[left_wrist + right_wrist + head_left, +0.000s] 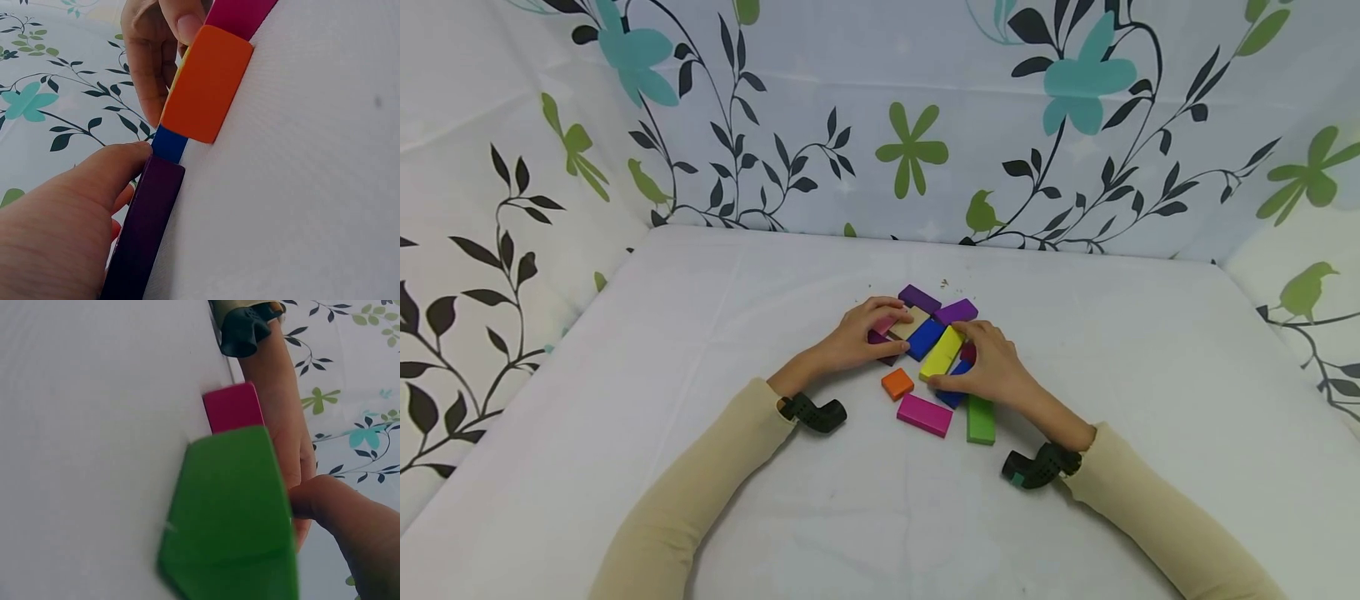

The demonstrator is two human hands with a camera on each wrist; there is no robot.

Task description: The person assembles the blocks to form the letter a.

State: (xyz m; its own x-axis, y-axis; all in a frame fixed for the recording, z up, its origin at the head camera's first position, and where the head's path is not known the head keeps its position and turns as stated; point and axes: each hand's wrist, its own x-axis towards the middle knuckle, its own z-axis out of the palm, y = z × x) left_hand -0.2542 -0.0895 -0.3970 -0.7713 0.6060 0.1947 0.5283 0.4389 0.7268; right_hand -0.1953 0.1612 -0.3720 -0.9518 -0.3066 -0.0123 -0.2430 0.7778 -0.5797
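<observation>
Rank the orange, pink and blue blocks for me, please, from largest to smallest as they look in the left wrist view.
1. Orange block
2. Pink block, cut off by the frame
3. Blue block, partly hidden
Nearness may exaggerate the first's lead.

Blue block (926,338) lies flat, slantwise; yellow block (942,354) and beige block (912,323) flank it.

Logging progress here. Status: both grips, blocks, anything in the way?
Left grip touching tan block. Right grip holding yellow block. Orange block loose nearby; no clear obstruction.
</observation>
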